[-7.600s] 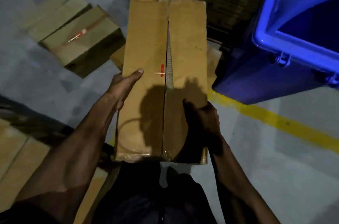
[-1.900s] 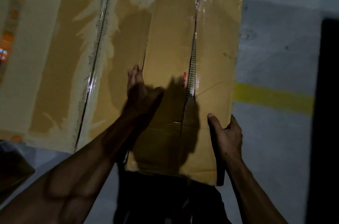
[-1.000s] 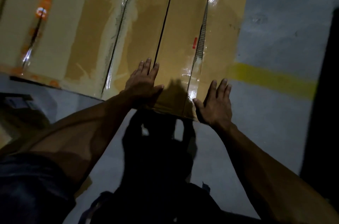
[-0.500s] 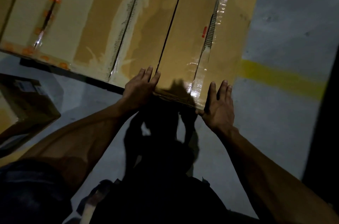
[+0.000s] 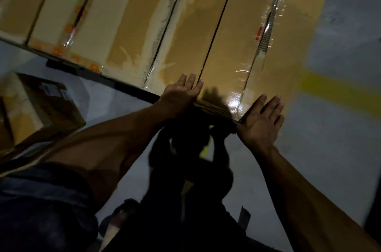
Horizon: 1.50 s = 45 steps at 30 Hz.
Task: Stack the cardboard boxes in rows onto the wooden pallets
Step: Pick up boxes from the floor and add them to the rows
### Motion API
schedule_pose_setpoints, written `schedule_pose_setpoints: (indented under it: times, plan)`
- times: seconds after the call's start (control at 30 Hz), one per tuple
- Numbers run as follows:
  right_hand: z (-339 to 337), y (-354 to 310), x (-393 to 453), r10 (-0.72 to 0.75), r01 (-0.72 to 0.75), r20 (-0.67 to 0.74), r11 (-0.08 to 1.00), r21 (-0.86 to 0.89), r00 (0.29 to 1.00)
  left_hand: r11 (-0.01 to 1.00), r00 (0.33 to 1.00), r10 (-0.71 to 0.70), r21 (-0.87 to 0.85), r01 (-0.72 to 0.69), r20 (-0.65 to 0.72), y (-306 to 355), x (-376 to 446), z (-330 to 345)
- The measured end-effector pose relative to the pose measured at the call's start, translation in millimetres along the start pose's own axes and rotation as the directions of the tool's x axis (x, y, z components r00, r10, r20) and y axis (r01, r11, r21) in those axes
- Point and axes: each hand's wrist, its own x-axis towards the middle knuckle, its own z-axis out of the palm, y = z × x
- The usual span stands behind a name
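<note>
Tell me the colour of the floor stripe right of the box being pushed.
Yellow: the floor stripe shows in the head view, blurred.

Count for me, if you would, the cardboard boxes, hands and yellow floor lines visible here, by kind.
Cardboard boxes in the row: 4, the leftmost cropped
Loose cardboard box on the floor: 1
Hands: 2, left hand and right hand
Yellow floor line: 1
Total: 8
</note>
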Motion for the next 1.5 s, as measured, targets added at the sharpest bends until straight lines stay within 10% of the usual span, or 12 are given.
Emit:
schedule_pose_setpoints:
  times: [0.33, 0.73, 0.9, 1.23, 1.5]
  plan:
    - [26.2, -133.0, -38.2, -0.229, 0.234, -0.156, 0.972, 0.012, 0.961, 0.934, 0.988, 0.151, -0.324, -0.152, -0.027, -59.0, -8.1, 6.6]
    - [88.8, -363.7, 8.3, -0.477, 0.471, 0.002, 0.868, -0.158, 0.879, 0.977, 0.997, -0.028, -0.211, 0.013, -0.068, -300.1, -112.2, 108.1]
    - [103.2, -381.3, 12.7, -0.429, 0.415, -0.001, 0.874, -0.251, 0.903, 0.989, 0.968, 0.025, -0.135, -0.061, -0.251, -316.1, -98.4, 128.2]
    - [90.3, -390.9, 5.4, -0.375, 0.372, 0.034, 0.896, -0.244, 0.926, 0.998, 0.989, 0.028, 0.067, -0.019, -0.142, -300.6, -82.1, 129.0]
    - [93.6, -391.4, 7.8, -0.364, 0.360, 0.030, 0.901, -0.241, 0.931, 0.987, 0.998, 0.061, -0.153, -0.057, 0.018, -301.9, -77.3, 115.7]
